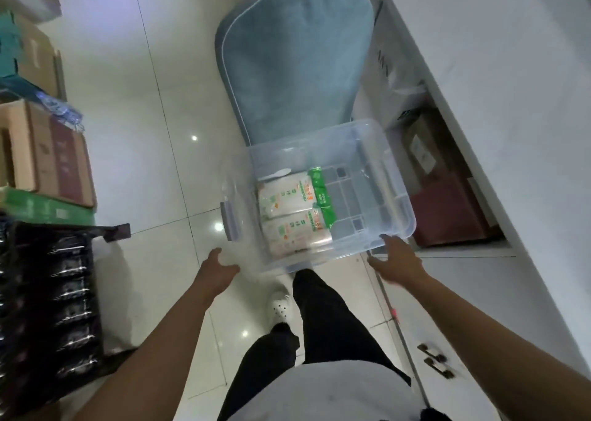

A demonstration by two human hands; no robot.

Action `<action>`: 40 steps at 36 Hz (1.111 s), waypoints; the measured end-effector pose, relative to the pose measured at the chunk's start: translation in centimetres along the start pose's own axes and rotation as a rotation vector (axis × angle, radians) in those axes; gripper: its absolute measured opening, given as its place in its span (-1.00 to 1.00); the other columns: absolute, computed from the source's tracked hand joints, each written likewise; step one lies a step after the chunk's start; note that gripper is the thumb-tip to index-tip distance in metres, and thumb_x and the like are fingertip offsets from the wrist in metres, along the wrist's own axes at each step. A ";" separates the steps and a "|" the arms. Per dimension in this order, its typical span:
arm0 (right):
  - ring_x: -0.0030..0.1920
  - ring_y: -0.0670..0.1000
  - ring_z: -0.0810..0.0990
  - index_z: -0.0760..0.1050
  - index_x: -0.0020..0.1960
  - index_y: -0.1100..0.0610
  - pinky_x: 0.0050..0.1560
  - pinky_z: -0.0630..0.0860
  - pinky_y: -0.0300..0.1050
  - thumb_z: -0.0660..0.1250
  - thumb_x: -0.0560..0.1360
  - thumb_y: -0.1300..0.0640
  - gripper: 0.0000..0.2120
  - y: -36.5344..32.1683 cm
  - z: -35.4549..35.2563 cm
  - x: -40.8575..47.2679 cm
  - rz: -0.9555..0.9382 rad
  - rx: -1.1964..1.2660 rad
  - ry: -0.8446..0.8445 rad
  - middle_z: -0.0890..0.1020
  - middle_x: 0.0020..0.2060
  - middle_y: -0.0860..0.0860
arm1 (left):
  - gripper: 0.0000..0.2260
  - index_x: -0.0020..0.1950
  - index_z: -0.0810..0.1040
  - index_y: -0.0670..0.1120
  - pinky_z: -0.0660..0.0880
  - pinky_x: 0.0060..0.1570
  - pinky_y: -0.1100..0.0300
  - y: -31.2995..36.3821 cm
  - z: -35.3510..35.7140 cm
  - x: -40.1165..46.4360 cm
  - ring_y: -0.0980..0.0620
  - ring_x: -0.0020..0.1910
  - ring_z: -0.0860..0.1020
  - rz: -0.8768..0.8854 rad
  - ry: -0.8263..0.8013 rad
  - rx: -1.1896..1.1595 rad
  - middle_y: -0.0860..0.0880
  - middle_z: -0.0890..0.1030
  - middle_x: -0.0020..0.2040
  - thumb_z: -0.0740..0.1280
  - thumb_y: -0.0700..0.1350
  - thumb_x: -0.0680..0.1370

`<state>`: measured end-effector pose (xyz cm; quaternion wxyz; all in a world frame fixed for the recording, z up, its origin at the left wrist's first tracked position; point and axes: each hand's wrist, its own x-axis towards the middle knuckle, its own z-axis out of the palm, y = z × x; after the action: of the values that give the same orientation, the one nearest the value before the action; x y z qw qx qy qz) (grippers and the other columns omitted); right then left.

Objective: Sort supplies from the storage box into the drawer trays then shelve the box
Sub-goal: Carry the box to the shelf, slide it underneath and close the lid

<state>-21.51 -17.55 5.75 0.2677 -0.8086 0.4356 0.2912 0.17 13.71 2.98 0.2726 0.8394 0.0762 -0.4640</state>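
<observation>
A clear plastic storage box (396,177) without a lid sits at the front of a blue padded chair (297,52). Inside it lie two white tissue packs (287,196) side by side and a green pack (323,196) against them; the right half of the box floor is bare. My left hand (217,270) is at the box's near left corner with its fingers apart, holding nothing. The fingertips of my right hand (396,260) touch the rim at the near right corner, but the hand is spread, not closed on it.
A white counter (511,68) runs along the right, with an open compartment below holding a dark red box (447,215) and cabinet handles (436,360) nearer me. Cardboard boxes (57,161) and a black rack (48,292) line the left. White tiled floor lies between.
</observation>
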 end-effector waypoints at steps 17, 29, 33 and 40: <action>0.45 0.24 0.24 0.31 0.47 0.01 0.41 0.18 0.22 0.24 0.48 -0.03 -0.43 -3.9 -8.1 19.8 0.267 0.405 0.428 0.31 0.46 0.17 | -0.63 0.32 0.46 -0.18 0.40 -0.25 0.16 9.0 0.4 8.7 -0.02 -0.19 0.50 -0.229 0.037 -0.372 -0.16 0.55 0.04 0.41 -0.18 0.54; -0.12 0.10 0.56 0.49 -0.18 0.09 0.01 0.50 -0.03 0.37 0.40 -0.07 -0.78 -1.6 -8.2 16.1 0.443 0.935 0.367 0.59 -0.18 0.04 | -0.81 0.12 0.56 -0.07 0.46 0.02 0.09 8.0 -3.6 6.1 -0.04 -0.11 0.54 -0.342 -0.092 -0.609 -0.06 0.55 -0.09 0.40 -0.12 0.52; -0.13 0.07 0.60 0.63 0.04 0.21 0.14 0.52 -0.02 0.34 0.49 -0.11 -0.61 -0.2 -5.9 12.6 0.405 0.934 0.280 0.64 -0.12 0.08 | -0.74 0.24 0.52 -0.08 0.51 0.12 0.02 6.2 -4.2 4.9 -0.08 0.06 0.52 -0.250 -0.044 -0.509 -0.11 0.53 0.10 0.34 -0.16 0.56; -0.35 0.02 0.55 0.60 -0.03 0.24 -0.49 0.43 -0.30 0.29 0.56 -0.11 -0.61 -1.8 -4.8 5.4 0.478 1.244 0.385 0.63 -0.26 0.07 | -0.76 0.24 0.49 -0.09 0.49 0.23 -0.08 3.3 -6.1 5.9 -0.16 0.12 0.51 -0.203 -0.124 -0.372 -0.13 0.51 0.09 0.32 -0.15 0.57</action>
<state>-16.39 -22.90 5.57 0.5280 -0.4242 0.7275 -0.1101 9.20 13.37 2.01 0.3790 0.7325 0.2278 -0.5176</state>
